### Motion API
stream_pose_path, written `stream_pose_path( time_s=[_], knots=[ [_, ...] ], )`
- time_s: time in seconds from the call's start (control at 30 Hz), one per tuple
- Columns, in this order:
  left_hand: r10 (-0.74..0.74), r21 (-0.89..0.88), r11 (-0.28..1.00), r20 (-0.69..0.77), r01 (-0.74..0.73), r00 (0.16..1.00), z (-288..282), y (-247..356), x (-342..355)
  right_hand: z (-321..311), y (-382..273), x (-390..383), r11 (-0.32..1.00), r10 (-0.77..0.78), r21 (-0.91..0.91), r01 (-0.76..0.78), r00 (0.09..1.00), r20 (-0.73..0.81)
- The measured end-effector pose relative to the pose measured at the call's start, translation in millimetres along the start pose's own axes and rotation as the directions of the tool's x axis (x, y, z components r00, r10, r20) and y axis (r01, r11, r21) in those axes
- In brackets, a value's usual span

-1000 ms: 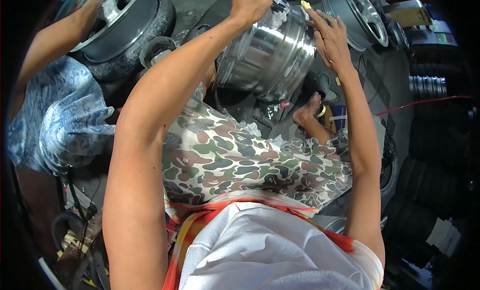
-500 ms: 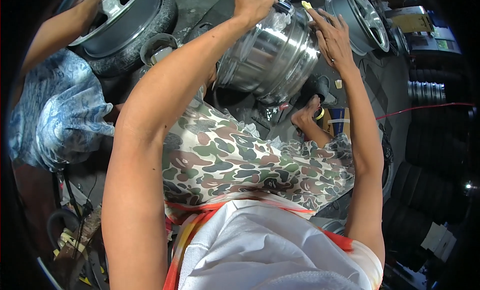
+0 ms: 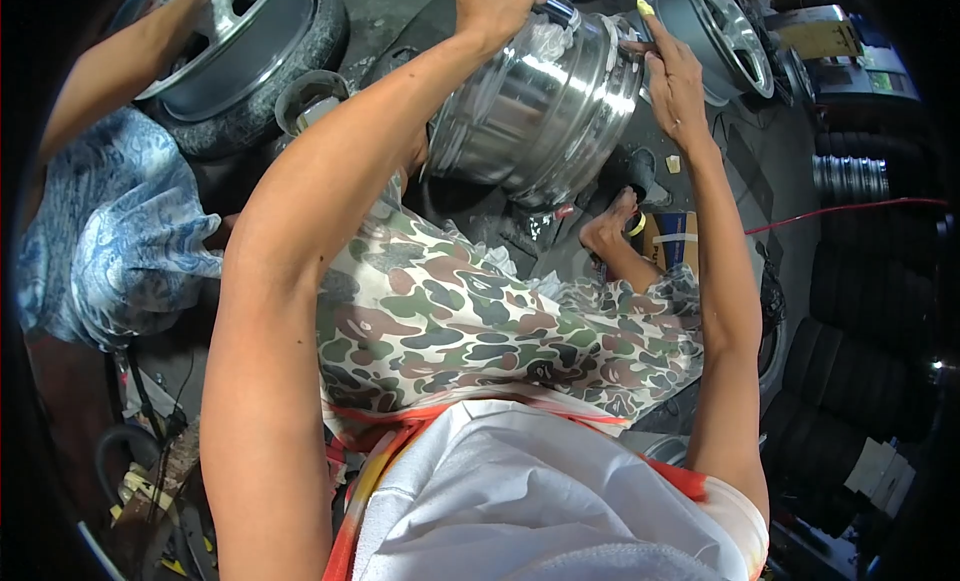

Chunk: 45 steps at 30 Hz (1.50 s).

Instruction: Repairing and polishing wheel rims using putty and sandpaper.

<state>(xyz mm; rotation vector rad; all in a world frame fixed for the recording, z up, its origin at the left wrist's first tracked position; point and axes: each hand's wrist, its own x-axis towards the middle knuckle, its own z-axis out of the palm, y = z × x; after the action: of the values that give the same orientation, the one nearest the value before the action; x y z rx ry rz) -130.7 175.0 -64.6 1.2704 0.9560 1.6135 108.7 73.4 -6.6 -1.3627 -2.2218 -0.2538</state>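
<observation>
A shiny bare-metal wheel rim (image 3: 520,111) lies on its side in front of me, beyond my knees. My left hand (image 3: 492,9) is at its far left edge with fingers curled; the fingertips run out at the top of the picture, so what they grip is hidden. A dark glossy rounded piece (image 3: 558,9) sits right beside that hand, above a crumpled whitish patch (image 3: 545,43) on the rim. My right hand (image 3: 678,91) is at the rim's right edge. Its index finger points up with a yellow wrap (image 3: 645,8) on the tip; another finger reaches toward the rim.
At upper left, another person's arm (image 3: 130,56) reaches to a grey wheel with a tyre (image 3: 270,91). A second grey wheel (image 3: 715,46) stands at upper right. A cup-like container (image 3: 305,101), a cardboard box (image 3: 668,243), a red hose (image 3: 850,214) and stacked dark tyres (image 3: 850,361) lie around.
My right hand's index finger has lifted away from the rim and now points up. My left hand has shifted slightly to the left.
</observation>
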Motion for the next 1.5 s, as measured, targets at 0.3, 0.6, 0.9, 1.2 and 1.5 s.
stream_pose_path(
  time_s=[0.3,0.6,0.9,1.2,1.5],
  knots=[
    [-0.008,-0.014,1.0,0.016,0.008,1.0,-5,5,-3,7,-18,-14,0.971,-0.053,-0.232,0.065,0.997,0.06],
    [0.006,-0.029,1.0,0.009,-0.005,1.0,-2,5,-5,8,-17,-14,0.976,-0.039,-0.215,0.045,0.999,0.033],
    [0.007,0.004,1.0,-0.006,-0.007,1.0,-4,3,-5,21,21,21,0.986,-0.074,-0.145,0.087,0.993,0.092],
    [0.026,0.014,1.0,-0.016,-0.026,1.0,-2,4,-2,16,18,12,0.964,-0.114,-0.23,0.132,0.989,0.093],
    [0.033,0.009,0.999,0.013,-0.033,0.999,9,-10,11,-26,-31,-37,0.982,0.137,0.133,-0.136,0.991,0.001]
  ],
)
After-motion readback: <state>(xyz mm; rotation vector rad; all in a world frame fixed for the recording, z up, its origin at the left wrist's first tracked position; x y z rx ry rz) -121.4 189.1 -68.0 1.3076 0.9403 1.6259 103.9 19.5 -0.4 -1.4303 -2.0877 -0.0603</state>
